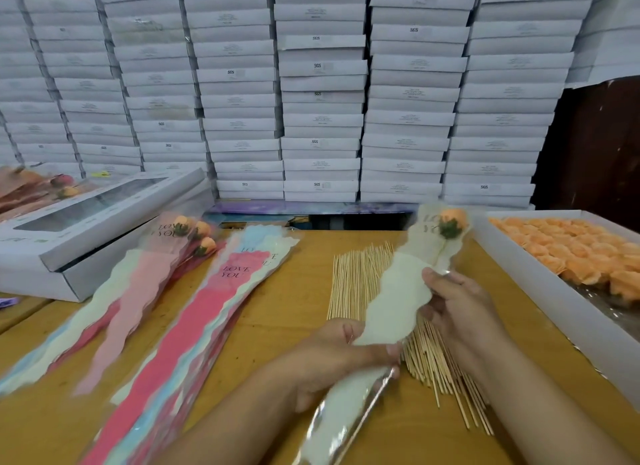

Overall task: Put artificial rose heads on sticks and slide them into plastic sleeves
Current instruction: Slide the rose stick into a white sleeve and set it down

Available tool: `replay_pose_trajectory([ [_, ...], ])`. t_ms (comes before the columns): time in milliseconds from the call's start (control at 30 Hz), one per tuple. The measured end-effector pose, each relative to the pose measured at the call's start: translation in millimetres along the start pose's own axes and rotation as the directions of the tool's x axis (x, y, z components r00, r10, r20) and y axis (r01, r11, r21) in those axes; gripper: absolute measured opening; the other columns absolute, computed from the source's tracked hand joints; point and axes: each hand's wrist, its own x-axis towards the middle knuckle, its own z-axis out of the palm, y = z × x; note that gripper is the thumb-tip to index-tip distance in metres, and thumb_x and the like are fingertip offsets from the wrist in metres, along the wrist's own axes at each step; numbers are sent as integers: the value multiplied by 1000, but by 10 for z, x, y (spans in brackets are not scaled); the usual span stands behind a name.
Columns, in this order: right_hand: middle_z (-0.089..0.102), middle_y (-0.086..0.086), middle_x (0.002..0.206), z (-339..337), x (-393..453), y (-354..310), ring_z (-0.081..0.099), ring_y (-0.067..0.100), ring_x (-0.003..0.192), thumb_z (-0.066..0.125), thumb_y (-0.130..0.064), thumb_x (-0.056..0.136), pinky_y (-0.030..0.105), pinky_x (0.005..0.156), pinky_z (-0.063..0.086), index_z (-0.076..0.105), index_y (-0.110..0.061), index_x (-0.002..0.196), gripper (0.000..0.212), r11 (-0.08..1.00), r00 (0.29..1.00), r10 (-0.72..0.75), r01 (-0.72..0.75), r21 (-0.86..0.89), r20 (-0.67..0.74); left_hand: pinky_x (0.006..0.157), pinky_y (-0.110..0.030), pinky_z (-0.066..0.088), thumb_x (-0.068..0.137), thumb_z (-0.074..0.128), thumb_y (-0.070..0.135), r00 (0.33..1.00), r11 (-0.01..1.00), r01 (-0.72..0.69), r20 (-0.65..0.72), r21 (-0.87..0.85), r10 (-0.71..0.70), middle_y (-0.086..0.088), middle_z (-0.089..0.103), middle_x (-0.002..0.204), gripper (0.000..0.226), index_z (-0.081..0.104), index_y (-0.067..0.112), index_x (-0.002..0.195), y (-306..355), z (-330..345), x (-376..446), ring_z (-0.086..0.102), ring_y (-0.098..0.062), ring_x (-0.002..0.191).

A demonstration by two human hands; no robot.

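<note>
Both hands hold a cream plastic sleeve [398,291] slanting over the table, with an orange rose head [453,218] on its stick inside near the top. My left hand [343,357] grips the sleeve's lower part. My right hand [457,302] pinches its right edge higher up. Under the sleeve lies a pile of bare wooden sticks [356,277]. A white tray of orange rose heads [571,250] stands at the right. Empty sleeves in red, blue and cream [221,298] lie in a stack at centre left. Finished sleeved roses [194,236] lie further left.
A white window box [79,222] sits at the back left with more wrapped roses [41,187] behind it. A wall of stacked white boxes [322,94] closes off the far edge of the wooden table [287,326]. A dark door [595,146] is at the right.
</note>
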Motion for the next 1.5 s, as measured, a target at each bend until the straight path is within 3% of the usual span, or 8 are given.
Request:
replay_pose_trajectory([
  [167, 75, -3, 79, -89, 55, -99, 66, 12, 72, 60, -12, 98, 20, 51, 52, 70, -14, 93, 11, 994, 984, -82, 91, 55, -158, 47, -18, 51, 92, 72, 18, 1000, 999, 23, 2, 38, -23, -6, 73, 76, 9, 70, 10, 96, -18, 7, 36, 62, -10, 54],
  [433, 76, 5, 82, 60, -64, 74, 70, 13, 65, 63, -12, 95, 23, 53, 54, 78, -18, 83, 21, 984, 969, 6, 39, -173, 249, 49, -20, 53, 93, 68, 18, 996, 997, -63, -62, -40, 61, -9, 72, 78, 8, 70, 10, 94, -53, -16, 75, 62, -12, 52],
  [667, 70, -2, 67, -55, 39, 15, 64, 14, 64, 66, -14, 94, 22, 52, 54, 71, -15, 79, 16, 995, 999, -38, 40, -96, 21, 47, -16, 53, 96, 66, 14, 995, 999, -11, -98, -35, 8, -10, 74, 84, 13, 66, 5, 105, -65, -67, 130, 65, -10, 54],
  [767, 69, -1, 67, -43, 37, 14, 64, 13, 62, 66, -20, 95, 22, 51, 54, 71, -15, 82, 15, 993, 998, -22, 30, -115, 66, 48, -17, 54, 93, 68, 12, 992, 998, -21, -128, -54, 14, -13, 75, 88, 20, 65, 1, 110, -80, -99, 143, 66, -11, 55],
  [867, 75, 4, 79, 14, 13, 22, 68, 15, 63, 57, -30, 100, 24, 50, 53, 68, -16, 103, 18, 993, 993, -2, 16, -119, 115, 45, -18, 51, 91, 69, 12, 973, 990, -83, -224, -116, 55, -13, 75, 86, 24, 63, 3, 113, -71, -146, 137, 63, -11, 53],
  [1033, 77, 10, 92, -8, 14, -13, 69, 16, 63, 49, -30, 103, 28, 55, 54, 63, -16, 115, 23, 992, 998, -4, 13, -123, 68, 40, -16, 44, 91, 68, 18, 850, 933, -266, -516, -241, 109, -1, 75, 78, 24, 62, 9, 113, 49, -388, 116, 56, -5, 46],
  [1300, 76, 8, 95, -14, 15, 31, 69, 16, 65, 48, -28, 103, 28, 56, 54, 61, -19, 119, 23, 986, 996, -3, 18, -168, 86, 34, -15, 37, 97, 66, 26, 481, 879, -454, -871, -147, 102, 7, 66, 54, 13, 65, 14, 91, 276, -998, -177, 48, -2, 36],
  [1500, 77, 5, 91, -30, 40, 68, 70, 17, 68, 49, -28, 103, 29, 58, 54, 62, -20, 120, 22, 980, 996, 13, 5, -201, 89, 29, -9, 31, 102, 53, 19, 512, 913, -339, -859, -226, -22, 11, 54, 42, 21, 58, 17, 82, 418, -1637, -607, 41, 1, 28],
])
